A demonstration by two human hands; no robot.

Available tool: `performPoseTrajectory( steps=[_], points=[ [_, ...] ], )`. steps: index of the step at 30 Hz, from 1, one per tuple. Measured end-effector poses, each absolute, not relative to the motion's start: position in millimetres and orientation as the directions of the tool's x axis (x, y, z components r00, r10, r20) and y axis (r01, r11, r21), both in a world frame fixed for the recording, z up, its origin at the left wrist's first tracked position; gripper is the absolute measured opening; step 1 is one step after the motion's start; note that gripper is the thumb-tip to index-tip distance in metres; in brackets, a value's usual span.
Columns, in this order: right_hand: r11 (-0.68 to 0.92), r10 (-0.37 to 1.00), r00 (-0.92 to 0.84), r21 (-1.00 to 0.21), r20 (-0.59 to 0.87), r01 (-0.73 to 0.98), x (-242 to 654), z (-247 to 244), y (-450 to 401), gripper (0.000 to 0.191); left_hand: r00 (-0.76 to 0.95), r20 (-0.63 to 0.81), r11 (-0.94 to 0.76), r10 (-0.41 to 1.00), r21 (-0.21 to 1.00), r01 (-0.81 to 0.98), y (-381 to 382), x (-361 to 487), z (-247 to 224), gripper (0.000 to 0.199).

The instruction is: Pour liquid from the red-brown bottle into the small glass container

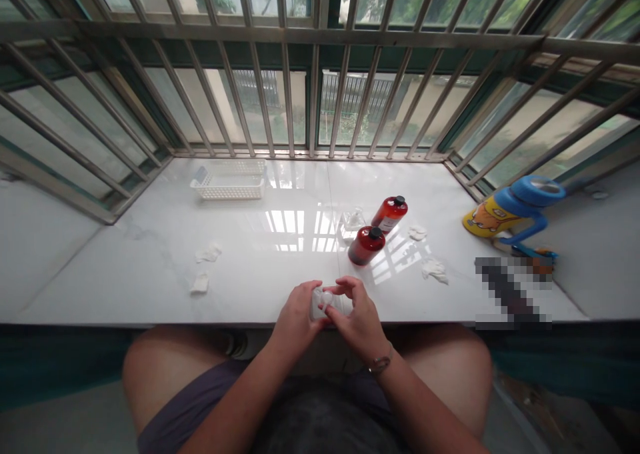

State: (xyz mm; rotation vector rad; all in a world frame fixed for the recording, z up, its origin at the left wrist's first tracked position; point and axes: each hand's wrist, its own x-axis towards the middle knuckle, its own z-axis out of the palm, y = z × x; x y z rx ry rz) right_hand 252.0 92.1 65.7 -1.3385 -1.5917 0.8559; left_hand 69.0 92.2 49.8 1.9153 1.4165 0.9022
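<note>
Close to the front edge of the white counter, my left hand [299, 311] is wrapped round a small clear bottle [317, 305]. A round, whitish knob shows at its top, and much of the bottle is hidden by fingers. My right hand [357, 307] is curled about the same bottle from the right, its thumb and fingers at the knob end. Just beyond the hands stand a red bottle with a black cap [367, 247] and, behind it, a second red bottle [390, 215] with a label. Beside them is a clear, glassy object [352, 222].
A white plastic basket [231, 189] stands at the back left. Crumpled tissues lie at left [200, 283] and right [435, 271]. At far right are a blue and yellow jug [505, 209] and a pixelated dark object [510, 291]. Metal window bars [315, 107] line the back.
</note>
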Motion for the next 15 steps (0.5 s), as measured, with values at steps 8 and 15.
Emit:
performPoseTrajectory(
  steps=[8, 15],
  points=[
    [0.190, 0.976, 0.002, -0.848, 0.219, 0.494, 248.3, 70.9, 95.6, 0.031, 0.195, 0.203, -0.280, 0.959, 0.758, 0.589, 91.6, 69.4, 49.2, 0.062],
    [0.182, 0.977, 0.011, -0.859, 0.213, 0.478, 246.8, 73.7, 94.7, 0.029, 0.162, 0.283, -0.318, 0.945, 0.689, 0.651, 86.8, 73.3, 43.7, 0.062]
  ],
)
